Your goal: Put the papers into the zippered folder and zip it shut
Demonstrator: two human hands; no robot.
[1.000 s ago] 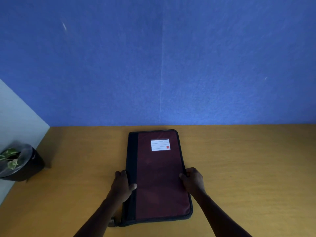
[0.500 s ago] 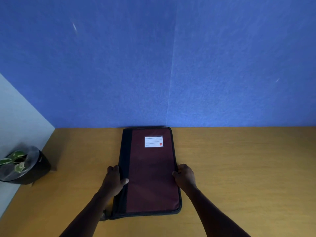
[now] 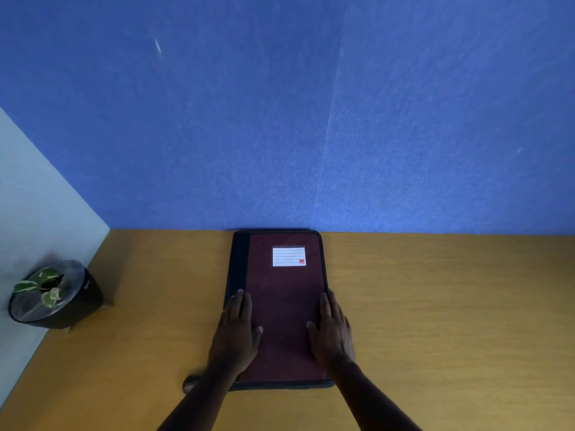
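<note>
Maroon fabric covers the folder, which lies flat on the desk in the middle of the scene. Its far short edge touches the blue wall, or is just beside it. A dark strip runs along the left long side, and a dark border goes around the other edges. A white label with lines and a small red mark sits on the cover near the far end. The folder looks closed; the zipper itself is too dark to see clearly.

The left hand rests flat on the left part of the cover, over the dark strip. Its fingers are straight and together, pointing to the far side, and the thumb points to the right. The right hand rests flat on the right part of the cover, near the right edge, with straight fingers also pointing far and the thumb pointing left. Both hands are flat and grip nothing. A small dark thing, unclear, shows at the near left corner of the folder.

At the far left, a dark pot with green and white leaves stands on the desk beside a pale wall.
</note>
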